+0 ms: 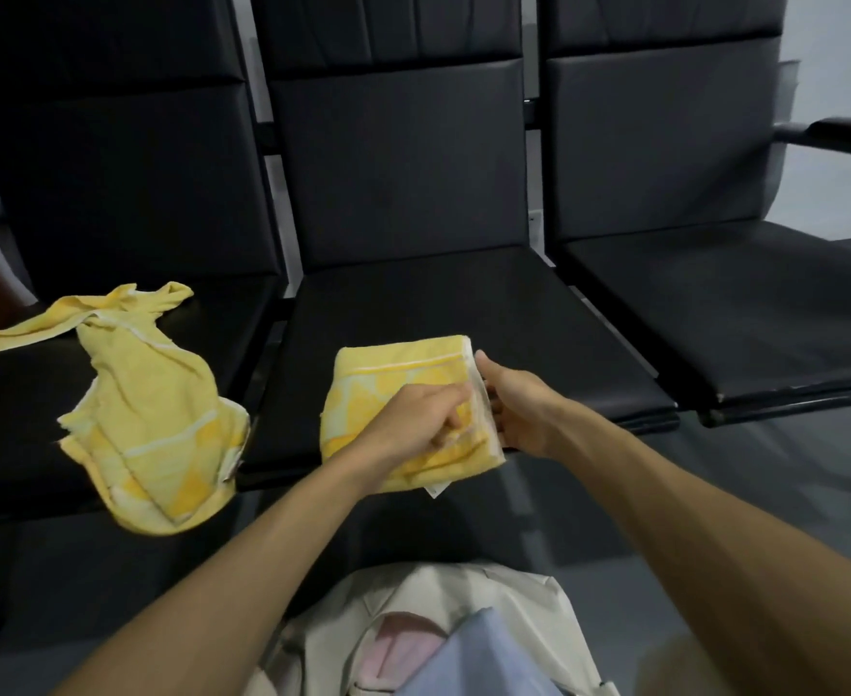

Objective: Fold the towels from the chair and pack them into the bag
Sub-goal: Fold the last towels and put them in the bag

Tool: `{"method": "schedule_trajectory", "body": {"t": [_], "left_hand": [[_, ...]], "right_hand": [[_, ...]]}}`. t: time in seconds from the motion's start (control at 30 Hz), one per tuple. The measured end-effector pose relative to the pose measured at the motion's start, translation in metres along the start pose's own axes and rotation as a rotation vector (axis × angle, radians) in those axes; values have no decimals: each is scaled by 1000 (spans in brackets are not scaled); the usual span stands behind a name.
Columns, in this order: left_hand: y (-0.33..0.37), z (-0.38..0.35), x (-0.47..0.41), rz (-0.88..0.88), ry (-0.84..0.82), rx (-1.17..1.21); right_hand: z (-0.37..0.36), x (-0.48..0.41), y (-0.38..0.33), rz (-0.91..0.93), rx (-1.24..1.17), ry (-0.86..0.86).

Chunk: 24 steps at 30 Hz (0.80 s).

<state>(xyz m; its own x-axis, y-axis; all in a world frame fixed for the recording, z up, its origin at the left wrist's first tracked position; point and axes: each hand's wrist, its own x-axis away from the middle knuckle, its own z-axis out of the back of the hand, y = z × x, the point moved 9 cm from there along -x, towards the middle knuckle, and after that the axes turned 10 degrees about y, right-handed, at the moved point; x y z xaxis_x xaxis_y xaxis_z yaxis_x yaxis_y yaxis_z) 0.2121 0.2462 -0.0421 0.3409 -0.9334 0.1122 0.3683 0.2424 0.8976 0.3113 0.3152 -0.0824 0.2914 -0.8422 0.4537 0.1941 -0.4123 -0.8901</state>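
No text, brand, number or sign can be read anywhere. The only label is a small white tag (436,489) sticking out from the near right corner of the folded towel (388,379). It is too small and blurred to show any print.
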Motion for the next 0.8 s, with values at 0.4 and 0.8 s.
{"method": "schedule_trajectory", "body": {"t": [0.4, 0.8], "left_hand": [[-58, 123, -8, 59, 440, -31], [-78, 105, 38, -52, -192, -166]], "right_hand": [[-22, 17, -34, 274, 128, 10], [-63, 80, -17, 253, 242, -515]]}}
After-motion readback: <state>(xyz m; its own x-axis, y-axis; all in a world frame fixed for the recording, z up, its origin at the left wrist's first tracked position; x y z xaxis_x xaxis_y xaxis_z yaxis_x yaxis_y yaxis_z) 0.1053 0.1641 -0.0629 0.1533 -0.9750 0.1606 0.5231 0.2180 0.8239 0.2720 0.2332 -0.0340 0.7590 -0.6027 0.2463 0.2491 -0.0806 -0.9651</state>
